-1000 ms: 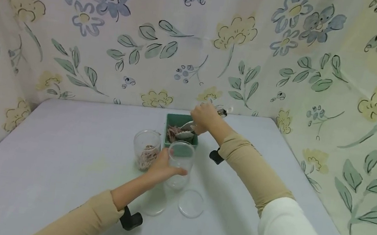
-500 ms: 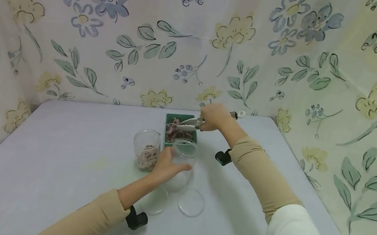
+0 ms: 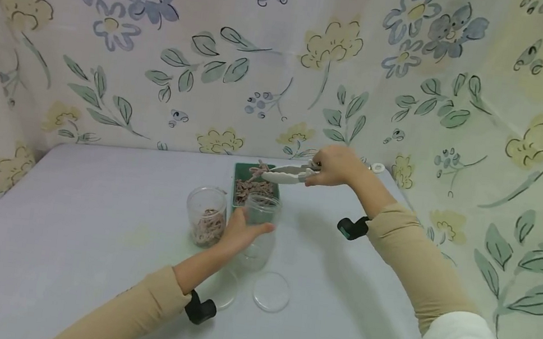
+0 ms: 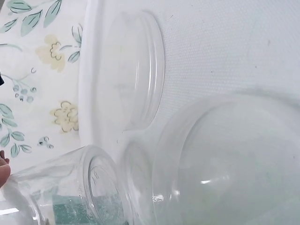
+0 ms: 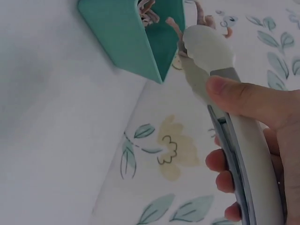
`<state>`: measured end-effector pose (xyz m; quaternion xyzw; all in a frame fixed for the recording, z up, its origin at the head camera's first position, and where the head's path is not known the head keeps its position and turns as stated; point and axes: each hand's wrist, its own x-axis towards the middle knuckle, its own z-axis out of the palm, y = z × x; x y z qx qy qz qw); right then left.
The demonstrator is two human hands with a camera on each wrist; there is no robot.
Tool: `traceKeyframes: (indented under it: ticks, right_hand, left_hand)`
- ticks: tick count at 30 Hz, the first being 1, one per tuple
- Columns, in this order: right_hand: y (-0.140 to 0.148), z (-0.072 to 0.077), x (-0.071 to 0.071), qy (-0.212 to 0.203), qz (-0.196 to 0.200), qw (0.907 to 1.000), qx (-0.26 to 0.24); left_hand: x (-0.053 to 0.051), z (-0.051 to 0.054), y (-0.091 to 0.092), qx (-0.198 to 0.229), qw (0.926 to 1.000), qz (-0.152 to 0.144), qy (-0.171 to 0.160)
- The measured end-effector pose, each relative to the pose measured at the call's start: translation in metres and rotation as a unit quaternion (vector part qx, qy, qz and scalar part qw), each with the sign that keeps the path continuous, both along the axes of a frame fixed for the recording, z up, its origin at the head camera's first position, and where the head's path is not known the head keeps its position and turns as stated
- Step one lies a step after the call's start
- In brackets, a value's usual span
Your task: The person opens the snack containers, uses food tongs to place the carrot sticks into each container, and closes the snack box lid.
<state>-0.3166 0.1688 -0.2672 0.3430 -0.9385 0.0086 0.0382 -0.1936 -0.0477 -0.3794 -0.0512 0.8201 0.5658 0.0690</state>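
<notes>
Right hand (image 3: 335, 167) curled round tongs (image 3: 291, 176), long axis crosswise, tips (image 3: 274, 177) leftward over green box (image 5: 112, 35).

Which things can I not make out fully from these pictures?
Head: the left hand hides part of the jar it holds.
Left wrist: the left edge cuts off most of that hand.
Right wrist: the top edge cuts off part of the box, the bottom edge part of the tongs.
</notes>
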Motion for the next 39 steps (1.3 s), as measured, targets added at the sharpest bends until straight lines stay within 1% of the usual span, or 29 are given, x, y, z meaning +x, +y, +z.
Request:
traceKeyframes:
  ticks: [2,5,9,13,16,19,21,23,26,28,30,32,34,36,38,39]
  right_hand:
    - [0.007,0.005,0.004,-0.005,0.013,0.9998,-0.016]
    - [0.018,0.011,0.011,0.0,0.032,0.9991,-0.028]
    - [0.028,0.017,0.02,0.023,0.072,0.9966,-0.032]
    - [0.029,0.023,0.03,0.047,0.121,0.9913,-0.022]
    - [0.022,0.029,0.038,0.069,0.14,0.9877,0.011]
    - [0.012,0.034,0.046,0.08,0.14,0.9847,0.066]
    - [0.004,0.036,0.05,0.08,0.137,0.9813,0.108]
    - [-0.003,0.037,0.054,0.074,0.14,0.9773,0.141]
    - [-0.011,0.038,0.056,0.067,0.15,0.9731,0.161]
    - [-0.012,0.04,0.057,0.057,0.154,0.974,0.157]
    - [-0.01,0.043,0.056,0.041,0.148,0.9782,0.14]
    - [-0.005,0.048,0.054,0.017,0.127,0.985,0.115]
    - [0.001,0.053,0.051,-0.002,0.091,0.992,0.088]
    - [0.007,0.056,0.044,-0.009,0.044,0.9968,0.067]
    - [0.009,0.055,0.036,-0.009,-0.006,0.9979,0.063]
    - [0.008,0.052,0.03,-0.007,-0.027,0.9974,0.067]
  left_hand:
    - [0.001,0.0,0.0,0.001,1.0,0.001,-0.001]
    - [0.002,0.001,0.0,0.002,1.0,0.004,-0.003]
    - [0.002,0.002,-0.003,0.003,1.0,0.005,-0.007]
    - [0.002,0.002,-0.004,0.006,1.0,0.004,-0.005]
    - [0.003,0.001,-0.005,0.005,1.0,0.002,0.004]
    - [0.003,0.001,-0.006,0.004,0.9999,-0.006,0.009]
    - [0.004,0.0,-0.006,0.007,0.9997,-0.019,0.015]
    - [0.005,-0.002,-0.005,0.004,0.9992,-0.033,0.024]
    - [0.007,-0.005,-0.005,-0.012,0.9977,-0.05,0.044]
    - [0.008,-0.005,-0.004,-0.026,0.9968,-0.053,0.053]
    - [0.011,-0.004,-0.005,-0.032,0.9964,-0.055,0.056]
    - [0.013,-0.003,-0.005,-0.028,0.9969,-0.052,0.053]
    - [0.015,-0.003,-0.006,-0.024,0.9972,-0.051,0.05]
    - [0.016,-0.003,-0.007,-0.019,0.9973,-0.051,0.048]
    - [0.017,-0.003,-0.007,-0.013,0.9971,-0.056,0.05]
    - [0.018,-0.004,-0.007,-0.013,0.9965,-0.062,0.054]
